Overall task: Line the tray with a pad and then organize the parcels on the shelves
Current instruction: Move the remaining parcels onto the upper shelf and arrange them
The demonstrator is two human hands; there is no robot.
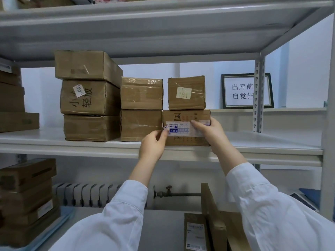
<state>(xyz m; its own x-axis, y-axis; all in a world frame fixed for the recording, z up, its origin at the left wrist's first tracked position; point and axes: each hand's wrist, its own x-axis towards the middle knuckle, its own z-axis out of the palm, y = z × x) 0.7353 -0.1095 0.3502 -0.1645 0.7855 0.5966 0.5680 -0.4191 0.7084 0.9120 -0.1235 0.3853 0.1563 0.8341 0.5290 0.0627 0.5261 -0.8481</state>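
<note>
A brown parcel with a white and blue label (183, 116) stands at the front of the middle shelf (262, 151). My left hand (154, 144) holds its lower left corner, thumb on the front face. My right hand (210, 132) grips its right side, fingers across the label. On top of it sits a smaller parcel marked 181 (186, 93). To its left are two stacked parcels (141, 109), then a taller stack of three (88, 95). A pale blue pad (45, 234) lies under the parcels at the lower left.
A framed notice (241, 91) leans behind the shelf's upright post (258, 98). More boxes sit at the far left (16, 113) and on the lower shelf left (27, 196). Flat cardboard parcels (208, 223) stand at the lower right. A radiator (87, 194) runs behind.
</note>
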